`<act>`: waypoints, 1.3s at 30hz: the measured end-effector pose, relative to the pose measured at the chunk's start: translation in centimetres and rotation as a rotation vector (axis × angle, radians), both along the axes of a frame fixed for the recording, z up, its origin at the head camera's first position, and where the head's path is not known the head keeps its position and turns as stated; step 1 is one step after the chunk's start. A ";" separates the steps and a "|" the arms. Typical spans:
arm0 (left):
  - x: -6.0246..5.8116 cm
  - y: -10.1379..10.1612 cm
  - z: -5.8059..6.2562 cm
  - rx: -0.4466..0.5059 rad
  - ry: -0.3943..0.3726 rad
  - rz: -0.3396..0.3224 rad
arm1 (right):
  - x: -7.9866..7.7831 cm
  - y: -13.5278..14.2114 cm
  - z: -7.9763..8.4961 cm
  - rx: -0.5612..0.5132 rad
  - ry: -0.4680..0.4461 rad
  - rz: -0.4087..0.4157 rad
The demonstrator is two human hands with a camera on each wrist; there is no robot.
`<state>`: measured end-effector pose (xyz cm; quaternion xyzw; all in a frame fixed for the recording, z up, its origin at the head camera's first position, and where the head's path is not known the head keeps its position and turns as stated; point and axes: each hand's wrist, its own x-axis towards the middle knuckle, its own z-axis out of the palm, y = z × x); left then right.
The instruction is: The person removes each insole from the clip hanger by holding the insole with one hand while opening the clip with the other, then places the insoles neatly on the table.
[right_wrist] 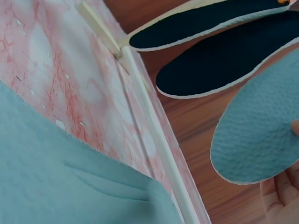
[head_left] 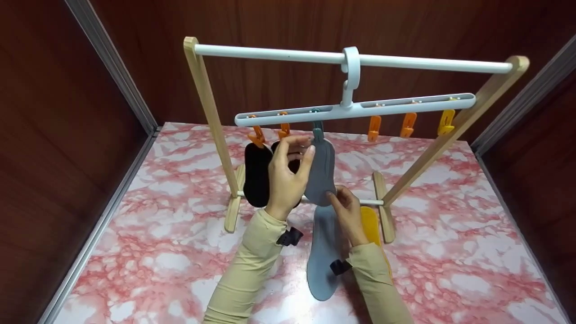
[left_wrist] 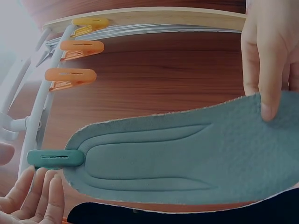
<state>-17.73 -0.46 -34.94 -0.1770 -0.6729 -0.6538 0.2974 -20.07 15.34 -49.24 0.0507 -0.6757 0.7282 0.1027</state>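
The gray insole is hanging by its upper end from the green clip, near the centre of the head view. The right hand is pinching its lower end between thumb and fingers. The left hand is holding nothing visible, thumb and fingers standing apart beside the clip; whether they are touching it cannot be told. Black insoles are hanging left of centre; another gray insole is showing at lower centre.
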 end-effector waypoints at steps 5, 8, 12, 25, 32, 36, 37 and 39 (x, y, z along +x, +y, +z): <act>-0.2 0.1 0.1 -0.027 -0.001 0.008 | 0.1 0.7 -0.5 0.006 0.020 -0.002; -0.2 0.2 0.1 -0.060 -0.003 0.017 | 0.3 1.2 -0.5 0.015 0.027 -0.007; -0.2 0.3 0.1 -0.087 -0.008 0.025 | 0.6 1.8 -0.3 0.015 0.007 -0.019; -0.2 0.6 0.4 -0.098 -0.005 0.044 | 1.7 3.7 0.7 0.018 -0.065 -0.061; -0.4 1.0 0.7 -0.096 0.003 0.043 | 2.1 4.6 0.9 0.030 -0.037 -0.086; -0.6 1.2 0.9 -0.099 -0.005 0.036 | 2.3 5.0 0.9 0.035 -0.042 -0.105; -0.6 1.3 0.9 -0.103 -0.008 0.036 | 2.4 5.0 1.0 0.038 -0.044 -0.106; -0.7 1.3 0.9 -0.114 -0.011 0.036 | 2.6 5.0 1.0 0.044 -0.057 -0.107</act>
